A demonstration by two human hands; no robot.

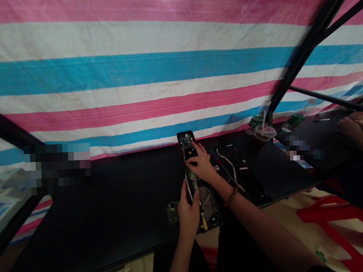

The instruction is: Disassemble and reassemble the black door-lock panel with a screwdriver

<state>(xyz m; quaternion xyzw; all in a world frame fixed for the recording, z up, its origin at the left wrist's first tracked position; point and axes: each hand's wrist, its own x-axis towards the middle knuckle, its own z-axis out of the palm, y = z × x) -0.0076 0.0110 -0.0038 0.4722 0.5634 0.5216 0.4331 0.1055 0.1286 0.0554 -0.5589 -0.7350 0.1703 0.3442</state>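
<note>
Open housing: long, narrow, dark case [215, 210], lying open side up on the black table [112, 211] between both hands; its near end reaches the front edge and seems to overhang it. Risk: a firm push down at that end could tip it.
Left hand: the left hand [189, 212] is closed on the housing's left wall, thumb over the inside, fingers along the outside. Risk: a slipping thumb could snag the white wires [188, 186] beside it.
Right hand: the right hand [202, 165] is over the far half, thumb and forefinger nearly meeting near the left wall, other fingers stretched forward; cannot tell whether a wire is pinched. Risk: a sharp tug could strain a joint, if one is held.
Circuit board: the circuit board [186, 140] sits at the far end, under the reaching fingertips. Risk: uneven pressure could bend small parts.
Brass-coloured cylinder: the cylinder [204, 222] lies in the near end; fixing not visible. Risk: could roll if loose and the case tilts.
Small board: the small board [173, 215] lies just left of the left hand. Risk: an elbow or wrist sweep could knock it.
Drink cup: the cup [264, 133] stands beyond the white cable [231, 166]. Risk: spill, if the cable is dragged against it.
</note>
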